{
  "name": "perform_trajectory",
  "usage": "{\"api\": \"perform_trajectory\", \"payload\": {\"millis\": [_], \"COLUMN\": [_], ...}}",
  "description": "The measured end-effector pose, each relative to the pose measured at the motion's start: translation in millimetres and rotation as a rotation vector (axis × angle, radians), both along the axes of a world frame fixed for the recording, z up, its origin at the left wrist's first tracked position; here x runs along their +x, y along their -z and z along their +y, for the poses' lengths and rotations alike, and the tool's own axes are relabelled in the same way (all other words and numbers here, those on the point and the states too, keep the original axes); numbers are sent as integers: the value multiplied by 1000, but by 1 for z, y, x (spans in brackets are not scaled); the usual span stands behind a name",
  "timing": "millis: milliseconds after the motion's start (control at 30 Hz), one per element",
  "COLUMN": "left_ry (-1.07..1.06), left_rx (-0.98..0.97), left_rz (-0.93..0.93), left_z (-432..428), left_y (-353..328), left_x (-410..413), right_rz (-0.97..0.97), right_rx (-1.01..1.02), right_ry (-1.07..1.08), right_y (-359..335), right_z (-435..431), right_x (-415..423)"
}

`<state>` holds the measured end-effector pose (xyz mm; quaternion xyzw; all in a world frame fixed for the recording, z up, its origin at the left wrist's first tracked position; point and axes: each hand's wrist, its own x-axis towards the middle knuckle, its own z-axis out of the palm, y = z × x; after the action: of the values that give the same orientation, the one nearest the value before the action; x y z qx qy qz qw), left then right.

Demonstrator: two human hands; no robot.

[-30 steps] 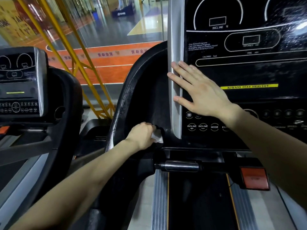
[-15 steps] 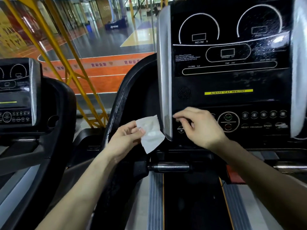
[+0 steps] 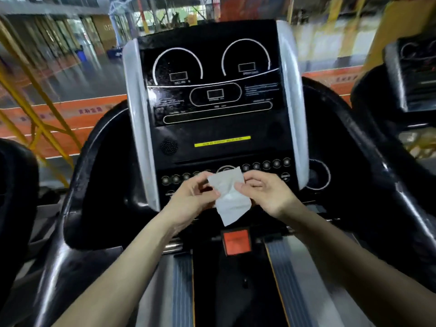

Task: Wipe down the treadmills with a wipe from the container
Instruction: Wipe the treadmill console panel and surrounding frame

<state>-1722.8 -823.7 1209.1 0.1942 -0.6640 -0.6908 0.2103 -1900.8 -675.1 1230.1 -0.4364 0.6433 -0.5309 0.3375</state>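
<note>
Squarely in front of the treadmill console, a white wipe is held up between both hands, just over the row of round buttons. It looks thin, creased and partly folded, its lower corner hanging loose above the orange safety tab. The left hand pinches its left edge with thumb and fingertips. The right hand pinches the right edge, so the hands sit close together. Silver side strips border the console, and black curved handrails flank it on either side. Below the forearms runs the dark running belt. A neighbouring treadmill console stands at far right, blurred.
</note>
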Motion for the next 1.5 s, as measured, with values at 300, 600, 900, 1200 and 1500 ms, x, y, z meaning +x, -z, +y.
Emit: {"api": "perform_trajectory", "payload": {"millis": [300, 600, 900, 1200, 1500], "left_ry": [-286, -222, -216, -272, -338], "left_rx": [-1392, -1673, -1745, -1695, -1647], "left_rz": [-349, -512, -651, -622, -682], "left_z": [72, 97, 69, 78, 91], "left_y": [8, 7, -21, -8, -1], "left_x": [-111, -185, -233, -241, -252], "right_rz": [247, 523, 520, 932, 2180], "right_rx": [22, 305, 309, 54, 695], "right_ry": [167, 236, 309, 340, -488], "right_y": [24, 50, 36, -32, 15], "right_z": [95, 126, 94, 55, 5], "right_x": [-134, -235, -267, -297, -345]}}
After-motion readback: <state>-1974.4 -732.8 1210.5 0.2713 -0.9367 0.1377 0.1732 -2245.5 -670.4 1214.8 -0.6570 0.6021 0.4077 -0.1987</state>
